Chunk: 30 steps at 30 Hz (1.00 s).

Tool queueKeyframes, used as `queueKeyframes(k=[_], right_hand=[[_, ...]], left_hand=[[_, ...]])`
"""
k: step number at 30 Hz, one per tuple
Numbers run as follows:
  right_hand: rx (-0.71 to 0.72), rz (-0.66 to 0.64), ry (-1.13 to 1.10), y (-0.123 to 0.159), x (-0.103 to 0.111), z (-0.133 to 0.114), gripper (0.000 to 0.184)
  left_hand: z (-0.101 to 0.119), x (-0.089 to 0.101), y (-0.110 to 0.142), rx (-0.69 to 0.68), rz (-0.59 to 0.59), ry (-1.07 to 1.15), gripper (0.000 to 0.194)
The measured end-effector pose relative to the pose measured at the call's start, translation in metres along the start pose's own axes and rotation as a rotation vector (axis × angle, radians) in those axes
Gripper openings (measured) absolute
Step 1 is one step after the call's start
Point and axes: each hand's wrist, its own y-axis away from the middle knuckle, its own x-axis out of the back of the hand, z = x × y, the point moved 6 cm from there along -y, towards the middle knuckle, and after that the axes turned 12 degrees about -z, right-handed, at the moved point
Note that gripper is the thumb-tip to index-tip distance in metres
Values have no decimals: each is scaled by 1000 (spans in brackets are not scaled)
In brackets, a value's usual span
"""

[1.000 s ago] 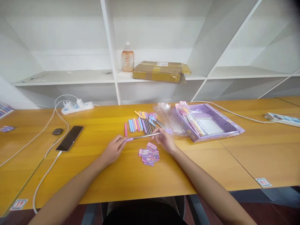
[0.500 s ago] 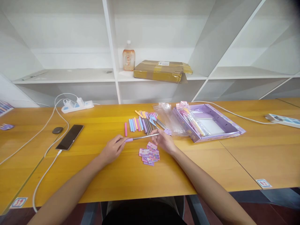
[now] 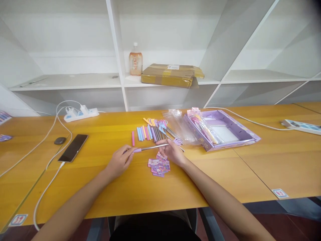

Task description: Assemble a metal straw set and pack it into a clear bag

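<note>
My left hand (image 3: 119, 162) is closed round the purple handle of a back scratcher (image 3: 152, 147). Its thin metal rod runs rightward into the fingers of my right hand (image 3: 175, 154), which are closed on it. A purple claw (image 3: 178, 142) shows just past that hand; whether it belongs to the held rod I cannot tell. Behind lie several back scratchers (image 3: 156, 132) with yellow, purple, pink and blue claws. Left of them is a row of coloured handle sleeves (image 3: 144, 133), with one pink sleeve (image 3: 133, 138) apart. Small printed purple cards (image 3: 157, 167) are heaped in front of my right hand.
A purple box tray (image 3: 235, 145) holds a bagged bundle of back scratchers (image 3: 204, 125). Clear plastic bags (image 3: 179, 125) lie beside it. To the left are a phone (image 3: 73, 148) on a cable, a black object (image 3: 60, 140) and a power strip (image 3: 81, 114). A bottle and carton (image 3: 170, 75) stand on the shelf.
Both hands keep hold of the back scratcher in nearly the same pose. My right fingers have shifted slightly along the rod. The whole view has slid a little.
</note>
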Motion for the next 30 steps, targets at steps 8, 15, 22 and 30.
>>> queueKeyframes(k=[8, 15, 22, 30], right_hand=[[-6, -45, -2, -1, -14, 9, 61], [15, -40, 25, 1, -24, 10, 61], [6, -78, 84, 0, -24, 11, 66], [137, 139, 687, 3, 28, -27, 83]], left_hand=[[9, -2, 2, -54, 67, 3, 40], [11, -1, 3, -42, 104, 9, 39], [11, -1, 0, -14, 105, 40, 32], [-25, 9, -1, 281, 30, 184, 28]])
